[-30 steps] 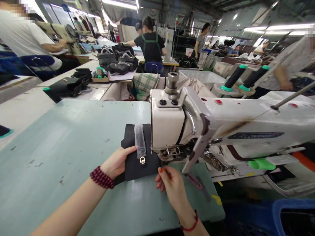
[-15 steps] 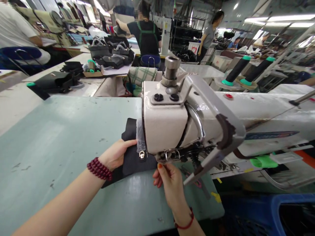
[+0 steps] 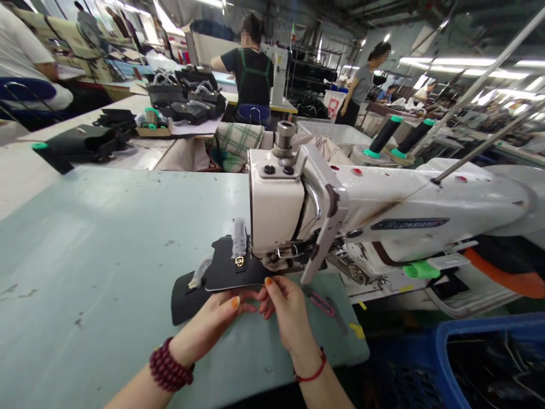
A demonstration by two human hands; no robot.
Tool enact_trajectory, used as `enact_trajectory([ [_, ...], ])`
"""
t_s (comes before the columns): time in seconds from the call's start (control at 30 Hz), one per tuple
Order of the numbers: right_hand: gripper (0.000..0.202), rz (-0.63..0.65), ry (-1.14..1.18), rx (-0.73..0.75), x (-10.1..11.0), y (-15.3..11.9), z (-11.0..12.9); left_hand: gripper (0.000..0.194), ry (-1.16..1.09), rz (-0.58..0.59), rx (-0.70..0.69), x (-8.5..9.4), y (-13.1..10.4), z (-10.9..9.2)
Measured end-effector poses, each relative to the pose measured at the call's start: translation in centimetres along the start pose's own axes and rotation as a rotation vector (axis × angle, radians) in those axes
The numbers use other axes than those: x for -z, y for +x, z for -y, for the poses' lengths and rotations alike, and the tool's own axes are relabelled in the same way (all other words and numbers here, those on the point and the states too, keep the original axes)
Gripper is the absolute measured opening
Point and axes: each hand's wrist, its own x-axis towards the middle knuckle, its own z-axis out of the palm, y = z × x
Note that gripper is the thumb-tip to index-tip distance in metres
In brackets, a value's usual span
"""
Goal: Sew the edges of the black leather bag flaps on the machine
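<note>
A black leather piece (image 3: 225, 271) with a gold clasp (image 3: 239, 262) and a plastic-wrapped strap (image 3: 239, 237) lies under the head of a white sewing machine (image 3: 275, 210). Beneath its left side another black part (image 3: 183, 301) sticks out, with a wrapped fitting on it. My left hand (image 3: 221, 318) is at the front edge of the piece, fingers apart and reaching toward my other hand. With thumb and curled fingers, my right hand (image 3: 283, 301) pinches the near right corner beside the machine's foot.
Pink-handled scissors (image 3: 321, 304) lie right of my right hand on the green table (image 3: 128, 255). A blue crate (image 3: 443, 341) stands at the lower right. Black bags (image 3: 183, 96), thread spools (image 3: 383, 136) and people are farther back.
My left hand has moved from the left side of the leather piece to its front edge, near my right hand. The view has shifted, showing more of the machine's arm.
</note>
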Motion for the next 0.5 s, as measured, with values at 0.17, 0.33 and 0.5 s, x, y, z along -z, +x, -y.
enact_trajectory([
  [0.17, 0.041, 0.001, -0.043, -0.016, 0.1, 0.1, 0.5, 0.042, 0.04, -0.293, 0.084, -1.1, 2.8, 0.9],
  [0.33, 0.041, 0.012, -0.085, 0.014, 0.3, 0.1, 0.3, 0.049, 0.292, -0.381, 0.187, -0.2, 2.9, 0.6],
  [0.5, 0.042, 0.002, -0.102, 0.009, 0.3, 0.1, 0.2, 0.047, 0.296, -0.417, 0.209, -0.5, 2.7, 0.7],
])
